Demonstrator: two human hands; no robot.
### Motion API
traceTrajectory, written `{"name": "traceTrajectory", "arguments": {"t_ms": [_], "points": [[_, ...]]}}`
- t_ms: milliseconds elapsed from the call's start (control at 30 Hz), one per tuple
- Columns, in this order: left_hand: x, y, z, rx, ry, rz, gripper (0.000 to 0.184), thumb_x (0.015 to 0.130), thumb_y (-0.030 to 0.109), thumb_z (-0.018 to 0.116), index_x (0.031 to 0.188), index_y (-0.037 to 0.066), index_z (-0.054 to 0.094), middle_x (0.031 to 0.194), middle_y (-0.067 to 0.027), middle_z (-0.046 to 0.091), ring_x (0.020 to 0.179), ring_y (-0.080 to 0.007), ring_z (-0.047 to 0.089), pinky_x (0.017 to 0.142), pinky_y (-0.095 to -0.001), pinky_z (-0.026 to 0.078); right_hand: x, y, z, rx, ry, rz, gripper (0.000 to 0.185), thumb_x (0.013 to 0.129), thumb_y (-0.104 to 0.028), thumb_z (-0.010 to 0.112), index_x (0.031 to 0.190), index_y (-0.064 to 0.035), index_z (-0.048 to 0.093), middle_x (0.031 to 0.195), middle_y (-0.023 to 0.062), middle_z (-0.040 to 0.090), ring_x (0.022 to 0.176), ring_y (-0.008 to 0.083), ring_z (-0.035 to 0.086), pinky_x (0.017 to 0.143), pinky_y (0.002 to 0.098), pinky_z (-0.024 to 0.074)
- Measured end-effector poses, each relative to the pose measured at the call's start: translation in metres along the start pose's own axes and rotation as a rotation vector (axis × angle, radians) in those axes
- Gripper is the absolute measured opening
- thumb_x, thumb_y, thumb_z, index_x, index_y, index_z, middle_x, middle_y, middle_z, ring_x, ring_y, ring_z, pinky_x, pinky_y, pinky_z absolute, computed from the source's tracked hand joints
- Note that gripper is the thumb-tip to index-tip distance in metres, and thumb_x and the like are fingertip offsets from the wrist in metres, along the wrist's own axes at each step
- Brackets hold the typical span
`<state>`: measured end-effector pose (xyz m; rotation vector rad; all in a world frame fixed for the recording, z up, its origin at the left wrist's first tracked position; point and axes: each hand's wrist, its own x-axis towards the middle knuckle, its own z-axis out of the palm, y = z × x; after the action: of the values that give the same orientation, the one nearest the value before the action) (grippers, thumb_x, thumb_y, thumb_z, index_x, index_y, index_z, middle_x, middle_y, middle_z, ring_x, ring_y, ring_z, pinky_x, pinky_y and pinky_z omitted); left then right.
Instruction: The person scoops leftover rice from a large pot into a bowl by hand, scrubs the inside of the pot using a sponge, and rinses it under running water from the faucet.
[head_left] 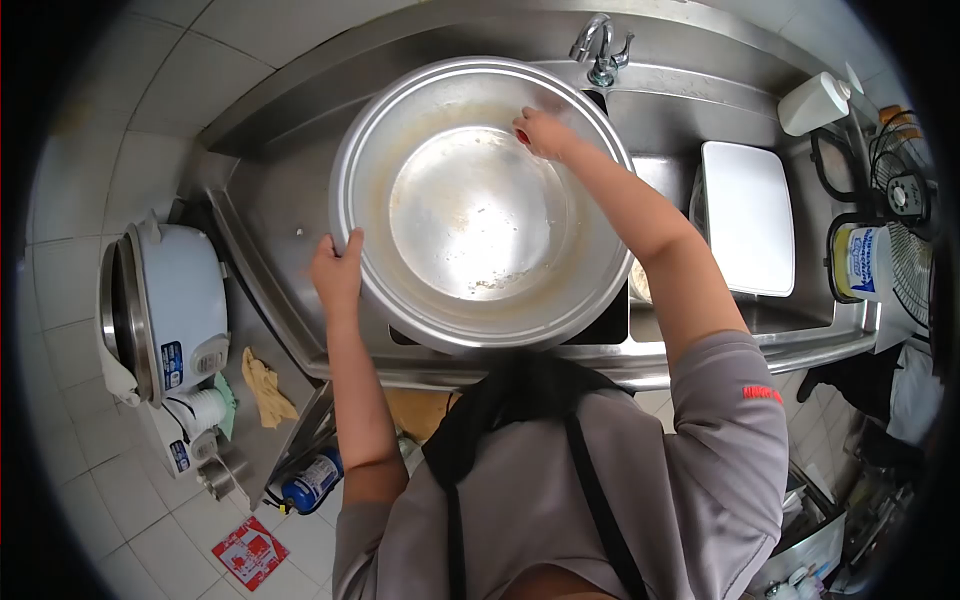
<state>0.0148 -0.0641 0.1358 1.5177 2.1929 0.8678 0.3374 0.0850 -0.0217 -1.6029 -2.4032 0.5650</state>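
A large round metal basin [480, 215] rests over the sink, with dull brownish stains around its inner wall and small bits of residue on its bottom. At its left side, my left hand [337, 268] grips the rim with the thumb over the edge. My right hand [543, 134] is inside, against the upper right of the inner wall, its fingers closed. A bit of something red [522, 136] shows at those fingers; most of it is hidden, so I cannot tell what it is.
Behind the basin stands a faucet [602, 52]. To the right are a white lidded container [748, 218], a white bottle [815, 104], a labelled tub [860, 262] and a fan [908, 195]. On the left sit a rice cooker [185, 305] and a yellow cloth [266, 388].
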Motion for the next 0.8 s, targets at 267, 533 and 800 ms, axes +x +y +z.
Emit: {"name": "traceTrajectory", "arguments": {"t_ms": [267, 533, 800], "points": [[0.016, -0.074, 0.045, 0.362, -0.156, -0.03, 0.043, 0.075, 0.044, 0.055, 0.074, 0.002, 0.059, 0.071, -0.0156, 0.061, 0.067, -0.031, 0.058, 0.061, -0.0393, 0.044, -0.076, 0.015, 0.068, -0.406, -0.414, 0.101, 0.029, 0.08, -0.009, 0.046, 0.108, -0.0048, 0.051, 0.111, 0.0169, 0.049, 0.098, 0.0314, 0.053, 0.083, 0.0374, 0.0451], [0.025, -0.088, 0.07, 0.665, -0.236, -0.034, 0.049, 0.076, 0.05, 0.048, 0.077, 0.002, 0.059, 0.082, -0.0156, 0.062, 0.076, -0.0318, 0.06, 0.067, -0.0433, 0.047, -0.138, -0.106, 0.152, -0.396, -0.498, -0.603, 0.016, 0.073, -0.004, 0.05, 0.087, -0.0033, 0.057, 0.09, 0.0117, 0.055, 0.087, 0.0237, 0.054, 0.08, 0.0314, 0.0442], [0.012, -0.095, 0.097, 0.453, 0.206, 0.055, 0.045, 0.075, 0.033, 0.06, 0.099, 0.001, 0.042, 0.098, -0.0152, 0.045, 0.094, -0.0312, 0.044, 0.079, -0.0423, 0.036, -0.133, -0.045, 0.148, -0.117, -0.556, -0.58, 0.032, 0.062, -0.009, 0.063, 0.094, -0.0066, 0.058, 0.101, 0.0083, 0.054, 0.102, 0.0223, 0.048, 0.09, 0.0331, 0.0372]]}}
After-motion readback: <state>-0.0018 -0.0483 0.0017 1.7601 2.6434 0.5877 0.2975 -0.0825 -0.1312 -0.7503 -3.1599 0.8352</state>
